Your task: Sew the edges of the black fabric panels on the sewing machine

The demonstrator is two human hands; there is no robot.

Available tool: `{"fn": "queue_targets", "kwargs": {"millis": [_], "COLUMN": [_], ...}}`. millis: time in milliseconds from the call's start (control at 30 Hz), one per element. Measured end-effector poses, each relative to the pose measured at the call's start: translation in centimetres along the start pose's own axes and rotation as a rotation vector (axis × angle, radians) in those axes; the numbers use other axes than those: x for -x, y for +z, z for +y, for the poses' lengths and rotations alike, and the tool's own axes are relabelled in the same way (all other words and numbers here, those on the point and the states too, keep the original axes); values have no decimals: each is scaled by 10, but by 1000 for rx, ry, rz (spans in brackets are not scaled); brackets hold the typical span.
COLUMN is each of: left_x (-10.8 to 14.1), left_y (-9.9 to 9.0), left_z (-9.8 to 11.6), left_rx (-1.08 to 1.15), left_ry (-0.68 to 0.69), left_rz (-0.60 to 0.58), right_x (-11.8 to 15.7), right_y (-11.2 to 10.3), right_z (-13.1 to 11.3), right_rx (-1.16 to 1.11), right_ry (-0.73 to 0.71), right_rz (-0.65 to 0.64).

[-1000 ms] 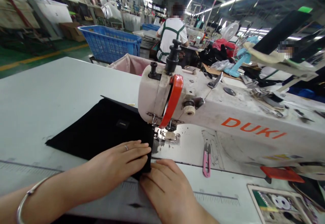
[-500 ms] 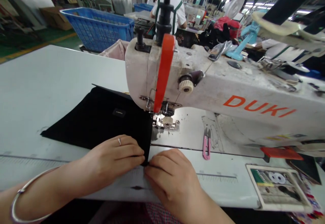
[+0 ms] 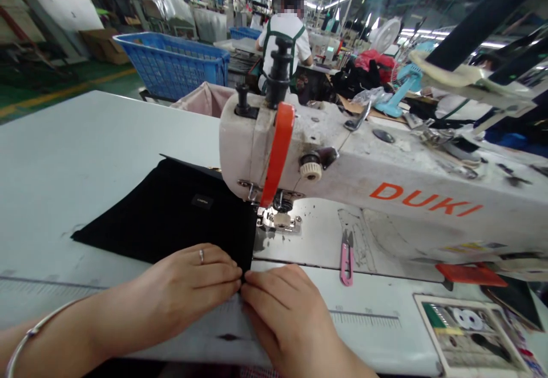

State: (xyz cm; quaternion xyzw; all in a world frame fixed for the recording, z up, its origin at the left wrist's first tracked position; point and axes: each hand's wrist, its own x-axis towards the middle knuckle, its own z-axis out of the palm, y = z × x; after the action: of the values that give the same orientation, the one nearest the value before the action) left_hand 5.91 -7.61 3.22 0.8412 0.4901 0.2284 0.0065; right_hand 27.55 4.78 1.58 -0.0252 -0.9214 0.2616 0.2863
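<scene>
A black fabric piece [image 3: 171,212] with a small dark label [image 3: 202,201] lies on the pale table, its right edge running beside the presser foot [image 3: 280,221] of the sewing machine [image 3: 342,161]. My left hand [image 3: 184,286], with a ring and a bracelet, pinches the fabric's near right corner. Against it, my right hand [image 3: 286,309] has its fingers closed on the same corner; the fingertips of both hands nearly touch. Pink thread snips [image 3: 347,259] lie on the machine bed to the right.
Behind the table stand a blue basket [image 3: 180,69] and a pink cloth bin [image 3: 205,99]. A person in a white shirt [image 3: 285,47] sits farther back, facing away. At the right front is a tray of bobbins and small parts [image 3: 471,335].
The view has tilted up slightly, so the machine and table sit lower in the picture. My right fingertips have come a little closer to my left ones at the corner.
</scene>
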Motion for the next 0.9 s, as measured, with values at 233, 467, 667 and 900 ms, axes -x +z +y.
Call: {"fn": "queue_targets", "kwargs": {"millis": [233,467,667,900], "left_x": [-10,-16,-26,-32], "left_y": [-3,1,1,8], "left_z": [-25,-53,-73,-97], "left_rx": [57,-4,-58,-68], "left_ry": [41,52,52,8], "left_rz": [7,-60,-4,37], "right_x": [-16,-37,-40,-39], "right_y": [-6,-11,-3,4], "right_z": [12,29,45,49], "right_rx": [49,144,156,186], "right_ry": [-19,-13,21,85], "right_rz": [-69,-214,-136,-90]}}
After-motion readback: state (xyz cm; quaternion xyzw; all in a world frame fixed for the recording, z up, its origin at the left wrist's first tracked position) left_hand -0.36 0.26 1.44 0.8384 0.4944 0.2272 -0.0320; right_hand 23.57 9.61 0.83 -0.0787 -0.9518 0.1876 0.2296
